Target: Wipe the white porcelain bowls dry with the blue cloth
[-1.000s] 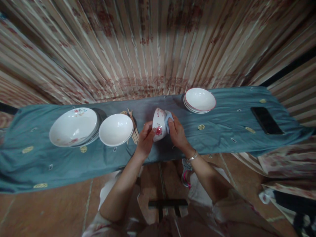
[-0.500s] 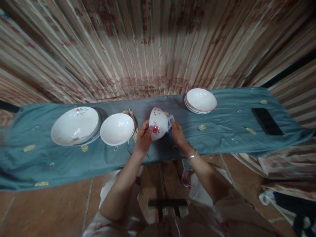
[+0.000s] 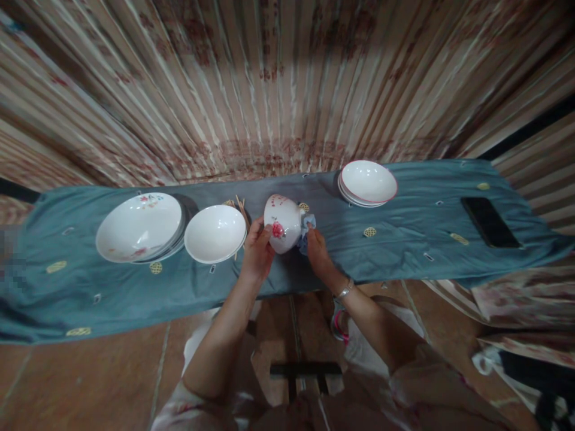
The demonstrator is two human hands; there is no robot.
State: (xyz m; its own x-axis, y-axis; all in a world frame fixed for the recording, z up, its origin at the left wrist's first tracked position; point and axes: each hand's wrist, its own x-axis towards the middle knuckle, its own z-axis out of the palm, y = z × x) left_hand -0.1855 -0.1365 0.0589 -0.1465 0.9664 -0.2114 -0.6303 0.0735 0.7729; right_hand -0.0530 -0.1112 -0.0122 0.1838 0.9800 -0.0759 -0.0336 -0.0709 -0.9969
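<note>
A white bowl (image 3: 284, 222) with a red flower on its outside is tilted on its side above the table, its rim turned toward the left. My left hand (image 3: 257, 250) grips it by the rim side, thumb on the outer wall. Pinched in my right hand (image 3: 320, 251) is a crumpled light blue cloth (image 3: 308, 227), held against or close beside the bowl's base; exact contact is hard to see. Left of my left hand lie several wooden chopsticks (image 3: 242, 209), partly hidden behind a plain white bowl (image 3: 215, 233).
A stack of large flower-patterned plates or shallow bowls (image 3: 139, 227) stands at the left. Red-rimmed white bowls (image 3: 369, 182) are stacked at the back right, and a black phone (image 3: 489, 222) lies farther right. A blue-green cloth (image 3: 399, 257) covers the narrow table; a curtain hangs behind.
My left hand has shifted the flowered bowl slightly left. The right hand has also moved a little left and down, and more of the blue cloth shows beside the bowl.
</note>
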